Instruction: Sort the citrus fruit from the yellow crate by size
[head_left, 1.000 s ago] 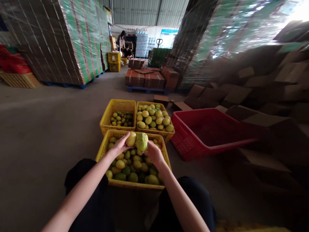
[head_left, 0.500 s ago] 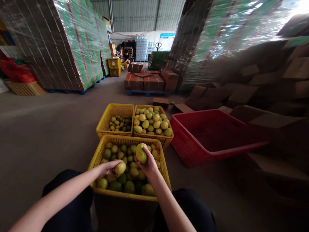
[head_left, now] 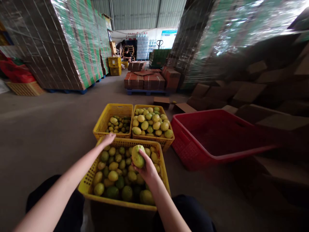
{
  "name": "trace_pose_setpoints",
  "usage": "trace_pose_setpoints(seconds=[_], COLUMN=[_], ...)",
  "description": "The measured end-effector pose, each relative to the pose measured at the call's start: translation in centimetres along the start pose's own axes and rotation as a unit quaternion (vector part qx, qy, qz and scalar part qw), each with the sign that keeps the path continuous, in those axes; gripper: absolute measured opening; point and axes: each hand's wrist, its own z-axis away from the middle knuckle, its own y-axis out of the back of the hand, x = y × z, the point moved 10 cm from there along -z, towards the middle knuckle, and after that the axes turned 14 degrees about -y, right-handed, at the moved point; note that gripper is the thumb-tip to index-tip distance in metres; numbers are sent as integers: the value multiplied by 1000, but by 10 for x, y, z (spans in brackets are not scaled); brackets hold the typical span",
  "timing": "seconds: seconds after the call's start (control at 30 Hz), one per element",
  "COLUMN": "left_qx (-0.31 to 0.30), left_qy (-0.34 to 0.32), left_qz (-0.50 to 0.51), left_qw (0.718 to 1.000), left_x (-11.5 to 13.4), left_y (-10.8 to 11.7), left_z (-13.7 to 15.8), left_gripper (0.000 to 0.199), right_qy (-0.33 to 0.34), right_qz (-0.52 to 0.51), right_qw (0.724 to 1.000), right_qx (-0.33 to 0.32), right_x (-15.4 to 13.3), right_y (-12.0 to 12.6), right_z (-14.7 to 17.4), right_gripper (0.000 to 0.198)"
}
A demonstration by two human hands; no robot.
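My right hand [head_left: 146, 166] is closed around a large, lumpy yellow-green lemon [head_left: 138, 156], held above the near yellow crate [head_left: 127, 202]. That crate holds many loose yellow and green lemons [head_left: 113, 176]. My left hand [head_left: 109, 139] reaches over its far left rim, at the front edge of the back-left yellow crate [head_left: 98, 126]. The left fingers are mostly hidden from view, and no fruit shows in them. Smaller lemons [head_left: 120, 124] lie low in the back-left crate. Beside it, the back-right yellow crate [head_left: 154, 138] is heaped with mostly yellow lemons [head_left: 151, 122].
A red crate [head_left: 193, 154] stands to the right, near scattered cardboard boxes [head_left: 248, 93]. Flattened cartons [head_left: 145, 82] lie on a blue pallet ahead. Film-wrapped stacks [head_left: 79, 48] rise on both sides. Two people [head_left: 126, 54] are far back near yellow crates [head_left: 114, 66].
My left hand has moved forward from the near crate to the back-left crate, and the lemon it held no longer shows in it. My right hand still holds its lemon, turned slightly.
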Motion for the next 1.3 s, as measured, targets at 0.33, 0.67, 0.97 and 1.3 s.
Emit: trace_pose_setpoints(seconds=[0.33, 0.67, 0.97, 1.3], left_qx=[-260, -303, -278, -98], left_qy=[-75, -104, -106, -303], left_qz=[-475, -521, -500, -414], left_qw=[838, 791, 813, 853], left_x=[-158, -172, -175, -72], left_y=[-80, -85, -89, -93], left_z=[171, 166, 167, 104], left_gripper=[39, 42, 38, 31], right_qy=[-9, 397, 445, 439], right_qz=[26, 388, 654, 701], right_qw=[1000, 773, 535, 500], right_qx=[-14, 306, 297, 258], right_x=[22, -83, -197, -204], right_y=[2, 48, 23, 61], right_z=[-19, -6, -95, -121], right_gripper=[31, 57, 57, 72])
